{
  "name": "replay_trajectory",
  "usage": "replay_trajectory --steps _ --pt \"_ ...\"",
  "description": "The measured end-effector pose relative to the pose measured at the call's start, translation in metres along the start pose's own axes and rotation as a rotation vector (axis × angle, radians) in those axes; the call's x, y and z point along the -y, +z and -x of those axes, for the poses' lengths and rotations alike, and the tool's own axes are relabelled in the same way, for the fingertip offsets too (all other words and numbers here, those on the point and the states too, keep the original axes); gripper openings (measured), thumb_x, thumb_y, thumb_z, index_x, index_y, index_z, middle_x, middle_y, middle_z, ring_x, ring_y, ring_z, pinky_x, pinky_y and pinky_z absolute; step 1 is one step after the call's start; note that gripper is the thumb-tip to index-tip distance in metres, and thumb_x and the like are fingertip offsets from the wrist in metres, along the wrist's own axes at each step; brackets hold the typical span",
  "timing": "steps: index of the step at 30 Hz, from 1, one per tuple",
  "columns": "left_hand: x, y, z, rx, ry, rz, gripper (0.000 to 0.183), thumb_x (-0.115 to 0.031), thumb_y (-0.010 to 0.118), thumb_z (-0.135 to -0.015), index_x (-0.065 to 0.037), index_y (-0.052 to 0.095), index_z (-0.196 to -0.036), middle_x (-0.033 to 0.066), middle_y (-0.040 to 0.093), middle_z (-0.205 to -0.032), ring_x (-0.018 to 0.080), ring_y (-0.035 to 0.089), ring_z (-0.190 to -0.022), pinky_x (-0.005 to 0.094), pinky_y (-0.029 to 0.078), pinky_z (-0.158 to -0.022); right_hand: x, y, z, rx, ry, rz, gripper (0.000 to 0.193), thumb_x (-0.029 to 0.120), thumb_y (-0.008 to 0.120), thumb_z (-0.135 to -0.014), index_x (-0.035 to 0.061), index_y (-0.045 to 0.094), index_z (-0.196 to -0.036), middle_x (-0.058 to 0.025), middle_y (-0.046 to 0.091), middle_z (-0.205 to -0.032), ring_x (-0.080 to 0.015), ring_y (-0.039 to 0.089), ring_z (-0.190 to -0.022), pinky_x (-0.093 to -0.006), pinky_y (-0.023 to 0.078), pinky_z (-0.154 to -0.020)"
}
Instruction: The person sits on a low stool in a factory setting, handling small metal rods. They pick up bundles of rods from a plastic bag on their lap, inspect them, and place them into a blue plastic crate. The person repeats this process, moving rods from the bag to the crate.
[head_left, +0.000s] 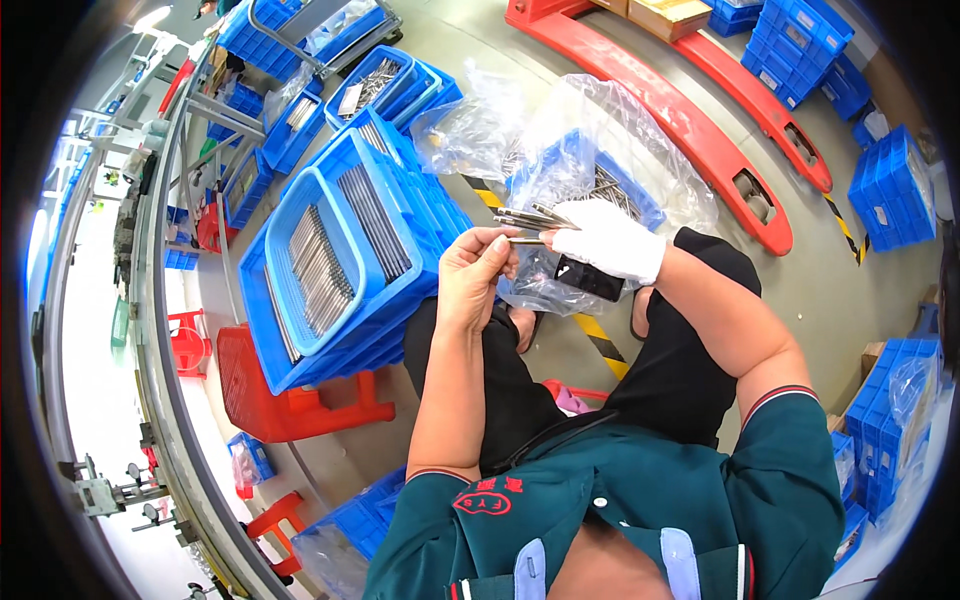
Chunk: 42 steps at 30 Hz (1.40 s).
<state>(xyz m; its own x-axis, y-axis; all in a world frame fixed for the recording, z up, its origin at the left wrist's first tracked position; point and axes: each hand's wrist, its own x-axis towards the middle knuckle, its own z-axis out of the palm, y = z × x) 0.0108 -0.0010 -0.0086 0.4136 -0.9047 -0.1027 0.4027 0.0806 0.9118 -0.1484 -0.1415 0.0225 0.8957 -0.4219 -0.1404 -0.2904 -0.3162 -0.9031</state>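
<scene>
My bare left hand (472, 272) pinches the end of one slim metal rod (525, 240) between thumb and fingers. In a white glove, my right hand (610, 242) grips a small fan of similar metal rods (528, 217), tips pointing left toward my left hand. The single rod spans the gap between both hands. Just beyond the glove sits a blue bin (650, 210) lined with clear plastic, with loose rods (604, 190) in it. A black box-like object (590, 281) lies under the glove on the plastic.
To my left, a light blue basket (362, 250) of lined-up rods rests on stacked blue crates (425, 225), beside a red stool (262, 390). A red pallet jack (690, 130) lies ahead right. More blue crates (893, 190) stand at far right; a metal rail curves along the left.
</scene>
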Motion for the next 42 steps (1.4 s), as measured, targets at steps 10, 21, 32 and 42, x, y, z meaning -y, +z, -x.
replay_trajectory --steps 10,21,32,42 --pt "0.002 0.002 0.000 0.022 -0.030 0.241 0.019 -0.015 0.063 -0.088 0.002 0.063 -0.097 0.0075 0.061 -0.074 0.0131 0.054 -0.064 0.0271 0.047 -0.061 0.003 0.008 -0.001 -0.022 -0.020 -0.089 0.032 0.032 0.056 -0.088 0.0013 0.061 -0.090 -0.0077 0.058 -0.072 -0.0162 0.052 -0.067 -0.0309 0.042 -0.064" --pt "-0.006 -0.003 -0.002 -0.227 0.214 -0.043 0.017 -0.016 0.064 -0.088 0.001 0.063 -0.092 0.0004 0.057 -0.073 0.0053 0.046 -0.063 0.0191 0.036 -0.058 -0.003 0.006 -0.005 0.038 0.017 -0.122 0.034 0.036 0.057 -0.087 0.0020 0.058 -0.085 -0.0046 0.054 -0.065 -0.0127 0.052 -0.053 -0.0284 0.044 -0.047" --pt "-0.008 -0.005 0.003 -0.160 0.118 -0.111 0.016 -0.014 0.068 -0.084 0.000 0.065 -0.091 -0.0015 0.059 -0.075 0.0038 0.046 -0.064 0.0184 0.035 -0.059 -0.003 0.010 -0.008 0.061 0.020 0.065 0.036 0.037 0.055 -0.087 0.0019 0.061 -0.083 -0.0104 0.057 -0.067 -0.0211 0.055 -0.061 -0.0329 0.043 -0.057" --pt "-0.002 -0.010 0.002 -0.181 0.037 -0.117 0.018 -0.016 0.069 -0.083 0.001 0.065 -0.087 0.0015 0.058 -0.069 0.0072 0.047 -0.061 0.0202 0.036 -0.057 0.000 0.012 -0.005 -0.062 -0.020 0.183 0.032 0.033 0.054 -0.088 0.0015 0.061 -0.089 -0.0188 0.059 -0.076 -0.0328 0.058 -0.072 -0.0380 0.044 -0.065"
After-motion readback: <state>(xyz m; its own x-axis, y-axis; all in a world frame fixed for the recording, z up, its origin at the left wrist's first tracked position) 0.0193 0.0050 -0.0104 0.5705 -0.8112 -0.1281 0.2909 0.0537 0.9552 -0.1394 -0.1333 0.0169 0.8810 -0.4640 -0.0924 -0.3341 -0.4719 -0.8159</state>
